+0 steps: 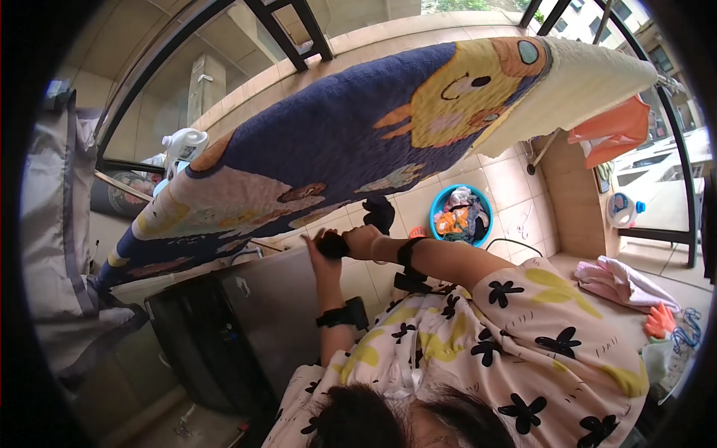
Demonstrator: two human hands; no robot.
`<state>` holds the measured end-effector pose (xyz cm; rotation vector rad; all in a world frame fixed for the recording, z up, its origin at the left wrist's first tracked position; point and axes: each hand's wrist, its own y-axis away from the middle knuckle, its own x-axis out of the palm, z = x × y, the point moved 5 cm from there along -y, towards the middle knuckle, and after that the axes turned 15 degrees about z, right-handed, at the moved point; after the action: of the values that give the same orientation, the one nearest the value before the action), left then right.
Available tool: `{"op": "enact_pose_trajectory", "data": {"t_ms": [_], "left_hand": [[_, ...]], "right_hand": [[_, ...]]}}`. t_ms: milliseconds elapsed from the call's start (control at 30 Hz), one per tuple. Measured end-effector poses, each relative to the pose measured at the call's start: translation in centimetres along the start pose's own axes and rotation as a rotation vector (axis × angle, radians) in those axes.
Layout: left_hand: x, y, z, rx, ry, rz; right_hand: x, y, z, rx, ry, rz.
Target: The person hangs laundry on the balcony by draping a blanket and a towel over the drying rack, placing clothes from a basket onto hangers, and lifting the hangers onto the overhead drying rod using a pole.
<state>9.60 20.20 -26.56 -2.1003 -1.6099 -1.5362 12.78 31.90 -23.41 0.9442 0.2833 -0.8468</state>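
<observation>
A small dark piece of cloth point(379, 213) is bunched up in front of my body; its exact kind is hard to make out. My right hand point(362, 243) is closed around its middle, with one end sticking out past the fist. My left hand point(323, 261) grips the other bunched end, its thumb pointing up. Both hands are close together beside the top corner of a grey-topped washing machine point(276, 299). Just beyond them hangs a large blue and yellow cartoon-patterned blanket point(336, 112).
On the tiled floor ahead stands a blue basin point(434, 201) of mixed clothes. White bottles, one a detergent jug point(184, 145), stand at left and right. An orange cloth point(612, 131) hangs at right, near a pink towel point(620, 282) and an orange glove point(660, 322).
</observation>
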Motion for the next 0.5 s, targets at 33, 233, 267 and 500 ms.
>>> {"op": "enact_pose_trajectory", "data": {"t_ms": [33, 233, 267, 500], "left_hand": [[1.8, 2.1, -0.9, 0.018, 0.041, -0.049], [-3.2, 6.5, 1.8, -0.118, -0.029, -0.129], [-4.6, 6.9, 2.9, -0.135, -0.054, -0.129], [-5.4, 16.1, 2.7, -0.063, -0.332, -0.253]], "right_hand": [[-0.2, 0.0, 0.4, -0.001, 0.002, 0.008], [0.0, -0.2, 6.4, -0.411, -0.539, -0.219], [-0.7, 1.6, 8.1, -0.483, -0.648, -0.214], [-8.7, 14.6, 5.7, -0.372, -1.213, -0.246]]}}
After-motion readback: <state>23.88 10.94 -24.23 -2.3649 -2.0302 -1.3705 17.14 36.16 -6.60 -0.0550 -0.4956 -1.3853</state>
